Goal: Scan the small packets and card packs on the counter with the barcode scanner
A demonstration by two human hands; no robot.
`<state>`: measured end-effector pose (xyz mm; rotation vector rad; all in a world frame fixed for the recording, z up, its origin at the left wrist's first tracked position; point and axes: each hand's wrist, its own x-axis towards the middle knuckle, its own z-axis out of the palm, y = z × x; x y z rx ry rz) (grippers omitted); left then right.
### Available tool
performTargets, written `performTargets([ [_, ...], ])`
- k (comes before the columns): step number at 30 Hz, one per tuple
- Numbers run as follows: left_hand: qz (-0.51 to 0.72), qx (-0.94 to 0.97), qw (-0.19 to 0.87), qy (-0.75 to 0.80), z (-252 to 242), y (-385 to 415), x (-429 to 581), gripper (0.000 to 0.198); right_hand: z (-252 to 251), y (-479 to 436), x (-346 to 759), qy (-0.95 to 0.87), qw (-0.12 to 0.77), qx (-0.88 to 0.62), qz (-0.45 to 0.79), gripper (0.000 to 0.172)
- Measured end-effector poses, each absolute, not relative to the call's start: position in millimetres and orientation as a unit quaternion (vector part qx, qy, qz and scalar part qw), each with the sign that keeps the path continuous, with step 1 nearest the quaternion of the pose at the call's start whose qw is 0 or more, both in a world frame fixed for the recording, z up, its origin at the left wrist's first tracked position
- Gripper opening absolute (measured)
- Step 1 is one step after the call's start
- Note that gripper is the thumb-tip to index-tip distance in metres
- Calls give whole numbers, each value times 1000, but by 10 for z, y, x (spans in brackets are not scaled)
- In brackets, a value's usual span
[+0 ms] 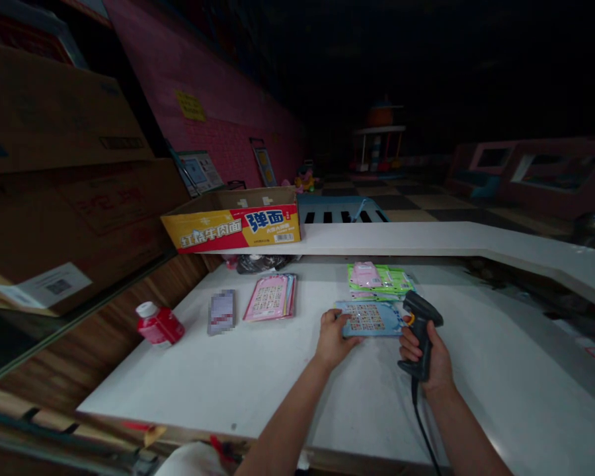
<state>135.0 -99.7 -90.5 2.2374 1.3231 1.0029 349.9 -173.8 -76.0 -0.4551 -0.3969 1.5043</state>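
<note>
A black handheld barcode scanner (420, 334) is upright in my right hand (437, 360), its head pointing left and its cable running down off the table's near edge. My left hand (334, 338) grips the left end of a light blue packet (371, 317) printed with a grid of small pictures. That packet lies on the white table, and the scanner's head covers part of its right end. Just behind it is a pile of green packets (394, 281) with a small pink packet (365, 274) on top.
Pink picture-grid packets (268, 297) lie left of my left hand, beside a blurred-out rectangular item (222, 312). A red bottle with a white cap (159, 325) is near the left edge. A yellow-and-red carton (238, 221) sits on the raised white ledge (391, 239). Large cardboard boxes (79, 192) stand left.
</note>
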Motion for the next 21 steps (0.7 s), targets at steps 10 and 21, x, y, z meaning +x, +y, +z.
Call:
performTargets([
  [10, 292, 654, -18, 697, -200, -832, 276, 29, -810, -1818, 3515, -144, 684, -194, 688, 37],
  [21, 130, 529, 18, 839, -4, -904, -327, 62, -863, -1832, 3513, -136, 685, -210, 684, 40],
])
